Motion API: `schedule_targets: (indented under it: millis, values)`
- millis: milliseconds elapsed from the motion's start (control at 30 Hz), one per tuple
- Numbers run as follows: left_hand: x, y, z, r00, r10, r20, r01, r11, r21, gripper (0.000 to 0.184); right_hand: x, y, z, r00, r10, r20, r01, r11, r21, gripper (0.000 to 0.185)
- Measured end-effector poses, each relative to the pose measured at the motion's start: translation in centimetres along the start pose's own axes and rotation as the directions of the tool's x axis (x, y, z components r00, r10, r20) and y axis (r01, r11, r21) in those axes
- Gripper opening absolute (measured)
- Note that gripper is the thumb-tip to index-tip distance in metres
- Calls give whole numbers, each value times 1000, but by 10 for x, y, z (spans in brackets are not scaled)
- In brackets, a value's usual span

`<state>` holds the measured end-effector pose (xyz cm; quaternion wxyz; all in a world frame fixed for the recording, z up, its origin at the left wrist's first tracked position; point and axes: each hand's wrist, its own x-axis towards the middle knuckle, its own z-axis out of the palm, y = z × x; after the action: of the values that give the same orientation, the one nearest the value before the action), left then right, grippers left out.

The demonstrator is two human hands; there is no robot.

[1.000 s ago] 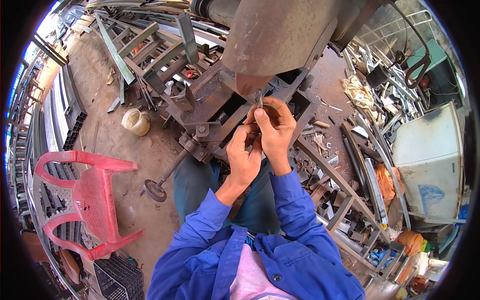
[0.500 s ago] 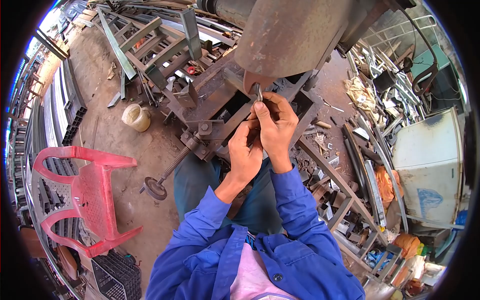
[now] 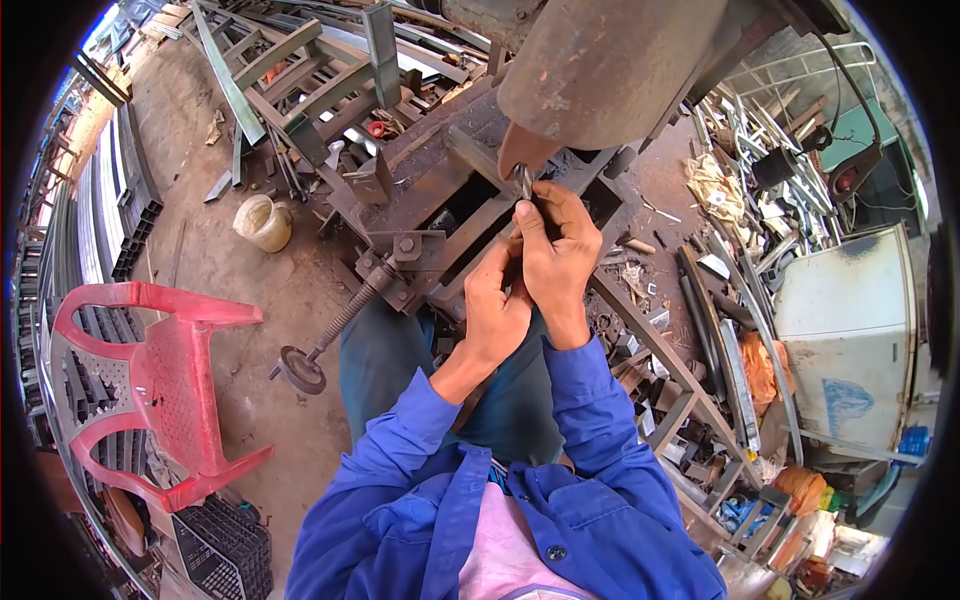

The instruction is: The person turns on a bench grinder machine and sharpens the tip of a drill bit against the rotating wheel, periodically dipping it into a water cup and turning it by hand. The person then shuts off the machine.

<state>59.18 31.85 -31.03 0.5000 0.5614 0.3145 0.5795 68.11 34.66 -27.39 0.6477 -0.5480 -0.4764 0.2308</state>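
A short metal drill bit [image 3: 525,182] with a shiny, fluted-looking tip points up at the edge of a reddish-brown abrasive disc [image 3: 528,148]. Whether tip and disc touch, I cannot tell. My right hand [image 3: 562,262] pinches the bit, thumb on top and fingers curled beneath. Close below it, my left hand [image 3: 496,312] is closed, its fingertips tucked against the right hand; the bit's lower end is hidden there. Over the disc sits a rusty metal guard [image 3: 590,70]. Under both lies the machine's steel base with a vise [image 3: 405,250].
A threaded screw with a handwheel [image 3: 302,369] juts out left of my knee. Further left stand a red plastic chair [image 3: 180,390] and a whitish bucket [image 3: 264,224]. Metal scrap and a steel frame [image 3: 665,350] lie to the right, before a white metal cabinet [image 3: 845,330].
The view has shifted slightly, so the guard and disc appear further right and the chair further left. Both hands keep their grip, and more of the bit's tip shows now.
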Motion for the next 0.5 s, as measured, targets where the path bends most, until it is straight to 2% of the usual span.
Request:
schedule_targets:
  millis: [100,333,400,500]
  values:
    - [-3,-5,0,997,-70,10,70,997,-33,34,0,-4,-1,1000,12,16,-11,999,-50,20]
    - [-6,-12,1,994,-104,22,105,994,-34,36,1,-1,-3,999,-40,8,41,982,-186,19]
    - [-5,-8,3,994,-105,-40,103,994,-33,27,1,1,-3,1000,-24,10,25,983,-182,19]
    - [-5,-7,4,992,-125,-37,123,991,-57,28,1,-1,-3,1000,-9,9,11,982,-191,20]
